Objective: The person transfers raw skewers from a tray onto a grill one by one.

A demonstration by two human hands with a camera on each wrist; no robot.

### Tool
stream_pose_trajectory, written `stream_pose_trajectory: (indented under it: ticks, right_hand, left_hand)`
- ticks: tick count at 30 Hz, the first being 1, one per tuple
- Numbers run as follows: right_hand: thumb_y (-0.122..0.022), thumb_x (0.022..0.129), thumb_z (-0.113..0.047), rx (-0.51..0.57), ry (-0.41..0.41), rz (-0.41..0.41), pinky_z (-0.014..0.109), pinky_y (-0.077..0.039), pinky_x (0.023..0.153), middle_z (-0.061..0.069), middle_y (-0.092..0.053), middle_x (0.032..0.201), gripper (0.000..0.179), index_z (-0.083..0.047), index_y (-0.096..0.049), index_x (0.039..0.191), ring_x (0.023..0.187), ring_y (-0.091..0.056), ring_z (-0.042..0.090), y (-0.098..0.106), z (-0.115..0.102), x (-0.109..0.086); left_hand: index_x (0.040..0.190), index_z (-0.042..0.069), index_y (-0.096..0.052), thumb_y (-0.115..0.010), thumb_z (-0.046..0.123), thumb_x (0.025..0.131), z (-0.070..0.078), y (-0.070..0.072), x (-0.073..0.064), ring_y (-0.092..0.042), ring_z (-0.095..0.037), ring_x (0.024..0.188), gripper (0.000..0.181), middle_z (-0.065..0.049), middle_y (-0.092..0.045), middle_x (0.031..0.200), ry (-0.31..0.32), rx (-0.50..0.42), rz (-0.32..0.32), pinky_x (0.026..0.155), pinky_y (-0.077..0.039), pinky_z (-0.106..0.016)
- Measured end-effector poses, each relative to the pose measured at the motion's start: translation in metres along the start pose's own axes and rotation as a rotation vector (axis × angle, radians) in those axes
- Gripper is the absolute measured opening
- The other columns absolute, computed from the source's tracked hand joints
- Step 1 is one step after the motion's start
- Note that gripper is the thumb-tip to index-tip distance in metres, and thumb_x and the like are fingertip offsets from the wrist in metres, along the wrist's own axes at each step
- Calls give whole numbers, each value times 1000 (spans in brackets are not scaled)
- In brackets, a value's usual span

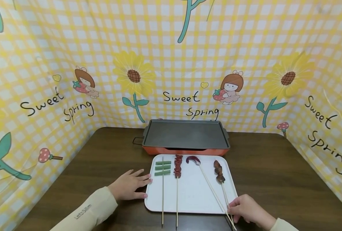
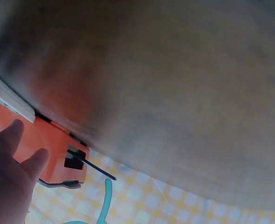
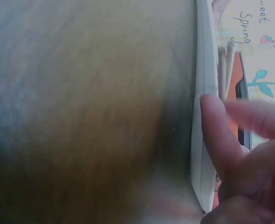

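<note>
In the head view, a white tray [image 1: 194,199] carries several skewers. From the left lie a skewer of green bean pieces [image 1: 163,167], a skewer of folded reddish meat [image 1: 178,166], an octopus-tentacle-like skewer [image 1: 193,159] and a skewer of brown chunks [image 1: 218,171]. The left hand [image 1: 130,185] has its fingers spread, their tips at the tray's left edge. At the lower right corner, the right hand [image 1: 250,210] pinches the brown-chunk skewer's stick between thumb and fingers. The tentacle skewer's stick crosses it just below. In the right wrist view, a fingertip [image 3: 211,105] lies against the tray's side.
Behind the tray stands an orange electric griddle [image 1: 185,134] with a dark flat plate. A thin wire handle [image 1: 137,140] juts from its left. The brown table [image 1: 275,166] is enclosed by a yellow checked cloth [image 1: 171,64]. Skewer ends overhang the tray's front edge.
</note>
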State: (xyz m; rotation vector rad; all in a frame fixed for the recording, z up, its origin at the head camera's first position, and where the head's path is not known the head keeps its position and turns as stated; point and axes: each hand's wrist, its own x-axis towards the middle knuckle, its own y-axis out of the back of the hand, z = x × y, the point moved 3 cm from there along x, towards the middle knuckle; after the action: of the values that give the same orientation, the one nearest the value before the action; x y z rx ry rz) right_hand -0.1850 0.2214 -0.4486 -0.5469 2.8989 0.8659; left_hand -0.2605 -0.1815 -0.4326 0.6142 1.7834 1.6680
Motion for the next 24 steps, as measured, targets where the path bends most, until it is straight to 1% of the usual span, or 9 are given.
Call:
stream_pose_trajectory:
  ticks: [5,9,11,16,19,24]
  right_hand:
    - [-66,75,-8,51,-10,-18,16,-29,39,2,-61,53,6,-3,-70,77,41,-44,2,1,-2,-1]
    - [-64,76,-5,87,-22,-30,14,-31,40,1,-60,54,6,-2,-68,75,44,-48,3,0,-3,-3]
    - [-63,77,-6,97,-49,-31,15,-32,40,0,-60,55,6,-2,-67,76,44,-50,2,0,-2,-4]
    - [-62,79,-7,165,-133,-23,21,-43,45,-2,-59,58,6,-2,-65,79,48,-57,5,-1,3,-6]
    - [-61,78,-4,223,-155,-20,22,-46,47,-2,-59,59,5,-1,-64,80,49,-57,6,-3,4,-6]
    - [-58,74,-1,260,-143,-18,20,-46,45,0,-58,58,7,3,-60,79,47,-55,5,-4,4,-7]
  left_hand:
    - [138,18,-55,-50,57,92,2,5,0,-42,-37,131,60,-3,-49,143,5,-9,-16,100,-34,-59]
    - [139,19,-54,-51,56,91,2,4,0,-45,-37,128,60,-2,-49,143,23,-27,-31,99,-35,-57]
    - [138,19,-54,-52,56,91,2,2,0,-46,-38,127,60,-2,-49,143,29,-36,-32,99,-36,-58]
    - [138,19,-54,-53,56,91,0,1,1,-48,-38,126,60,-1,-49,143,39,-36,-28,99,-36,-58]
    - [138,19,-54,-53,56,91,1,2,1,-51,-38,123,60,-1,-49,143,32,-20,-27,98,-36,-57]
    - [139,19,-54,-51,57,91,3,4,1,-54,-37,119,61,-1,-51,141,15,29,-40,99,-35,-57]
